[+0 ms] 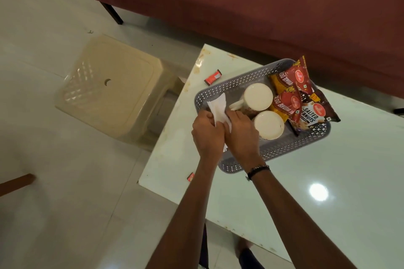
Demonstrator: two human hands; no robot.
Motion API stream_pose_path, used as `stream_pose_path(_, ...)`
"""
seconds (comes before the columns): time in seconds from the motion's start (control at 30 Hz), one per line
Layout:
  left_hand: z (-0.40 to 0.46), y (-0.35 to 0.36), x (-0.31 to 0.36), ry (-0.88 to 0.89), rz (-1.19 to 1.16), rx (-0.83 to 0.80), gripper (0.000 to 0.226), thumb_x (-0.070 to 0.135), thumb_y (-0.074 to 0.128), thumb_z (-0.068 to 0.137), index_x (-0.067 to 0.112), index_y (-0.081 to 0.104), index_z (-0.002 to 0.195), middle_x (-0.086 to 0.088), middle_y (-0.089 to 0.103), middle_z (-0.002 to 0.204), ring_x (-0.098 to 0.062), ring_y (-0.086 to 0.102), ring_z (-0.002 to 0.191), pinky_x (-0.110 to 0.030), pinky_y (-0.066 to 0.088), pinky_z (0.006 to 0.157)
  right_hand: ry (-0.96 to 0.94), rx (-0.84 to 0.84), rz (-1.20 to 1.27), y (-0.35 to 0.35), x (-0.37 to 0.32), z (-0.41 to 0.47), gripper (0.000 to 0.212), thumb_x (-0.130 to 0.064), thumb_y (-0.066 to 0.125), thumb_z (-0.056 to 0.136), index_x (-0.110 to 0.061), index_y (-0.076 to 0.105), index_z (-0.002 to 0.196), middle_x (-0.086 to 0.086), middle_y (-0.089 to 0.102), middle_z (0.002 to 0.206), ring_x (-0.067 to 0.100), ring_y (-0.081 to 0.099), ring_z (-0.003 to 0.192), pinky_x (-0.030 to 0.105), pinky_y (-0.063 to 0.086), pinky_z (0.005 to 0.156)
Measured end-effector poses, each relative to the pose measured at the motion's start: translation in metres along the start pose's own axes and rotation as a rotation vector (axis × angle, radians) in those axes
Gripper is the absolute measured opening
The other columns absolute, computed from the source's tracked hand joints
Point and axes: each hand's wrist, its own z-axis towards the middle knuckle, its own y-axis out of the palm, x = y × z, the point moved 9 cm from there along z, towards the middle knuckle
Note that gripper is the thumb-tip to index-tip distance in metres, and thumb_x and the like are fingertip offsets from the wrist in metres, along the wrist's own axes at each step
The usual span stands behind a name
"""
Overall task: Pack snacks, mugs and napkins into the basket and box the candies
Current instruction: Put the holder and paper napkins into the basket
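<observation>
**Napkins going into the basket, candies still loose**

Napkins [218, 109] sit at the basket's [247, 78] nine o'clock end; I see my left hand [206, 135] and right hand [241, 133] both pinching them. Two mugs [258, 96] and snack packets [306, 98] look packed. Candies [212, 76] at eleven and seven o'clock remain unboxed on the table [328, 181].

The basket [284, 150] is set on the table [328, 181]; two mugs [258, 96] are placed in its middle, snack packets [306, 102] at its right end, a napkin [218, 108] at its left, a stool [113, 85] left of the table
</observation>
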Motion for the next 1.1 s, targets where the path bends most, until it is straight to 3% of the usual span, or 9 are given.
stream_pose_path(0.1, -0.002, 0.003, -0.002, 0.020, 0.040, 0.012, 0.015, 0.013, 0.063, 0.083, 0.008, 0.059, 0.097, -0.008, 0.068, 0.100, -0.023, 0.067, 0.089, -0.019, 0.043, 0.070, 0.038, 0.006, -0.006, -0.002, 0.002, 0.002, 0.032, -0.015, 0.062, 0.086, -0.005, 0.058, 0.116, 0.015, 0.066, 0.107, 0.031, 0.065, 0.094, 0.035, 0.055, 0.075)
stream_pose_path(0.27, 0.000, 0.004, -0.005, 0.049, 0.033, 0.022, 0.014, 0.011, 0.061, 0.083, 0.007, 0.058, 0.096, -0.009, 0.068, 0.097, -0.024, 0.066, 0.086, -0.023, 0.047, 0.073, 0.018, -0.014, -0.015, -0.001, 0.001, 0.005, 0.033, -0.019, 0.054, 0.092, -0.004, 0.053, 0.122, 0.018, 0.061, 0.116, 0.031, 0.063, 0.099, 0.035, 0.053, 0.083)
stream_pose_path(0.57, 0.008, 0.009, -0.002, 0.069, 0.058, -0.005, 0.012, 0.010, 0.067, 0.081, 0.004, 0.063, 0.090, -0.012, 0.072, 0.092, -0.028, 0.069, 0.081, -0.031, 0.054, 0.073, 0.004, -0.090, -0.053, 0.007, 0.007, 0.011, 0.032, -0.022, 0.052, 0.093, -0.007, 0.057, 0.120, 0.016, 0.066, 0.108, 0.032, 0.065, 0.089, 0.036, 0.052, 0.075)
stream_pose_path(0.73, 0.010, 0.006, 0.002, 0.100, 0.070, 0.015, 0.013, 0.013, 0.065, 0.083, 0.003, 0.065, 0.091, -0.012, 0.072, 0.090, -0.026, 0.069, 0.079, -0.022, 0.047, 0.070, -0.006, -0.049, -0.063, 0.004, 0.007, 0.011, 0.037, -0.029, 0.049, 0.095, -0.007, 0.056, 0.123, 0.017, 0.063, 0.113, 0.033, 0.065, 0.091, 0.036, 0.053, 0.076)
stream_pose_path(0.97, 0.009, 0.006, 0.001, 0.106, 0.090, 0.010, 0.016, 0.016, 0.065, 0.083, 0.003, 0.064, 0.093, -0.012, 0.071, 0.090, -0.025, 0.068, 0.081, -0.025, 0.048, 0.072, 0.022, -0.033, -0.080, 0.000, 0.015, 0.006, 0.037, -0.034, 0.044, 0.096, -0.014, 0.058, 0.123, 0.011, 0.064, 0.116, 0.027, 0.065, 0.097, 0.033, 0.052, 0.079)
stream_pose_path(1.1, 0.007, 0.000, 0.003, 0.123, 0.079, 0.038, 0.011, 0.011, 0.060, 0.085, 0.005, 0.064, 0.093, -0.009, 0.071, 0.093, -0.022, 0.067, 0.081, -0.019, 0.045, 0.069, 0.005, 0.056, -0.034, -0.024, 0.010, 0.004, 0.028, -0.027, 0.050, 0.094, -0.011, 0.066, 0.109, 0.012, 0.069, 0.106, 0.029, 0.068, 0.087, 0.034, 0.054, 0.070)
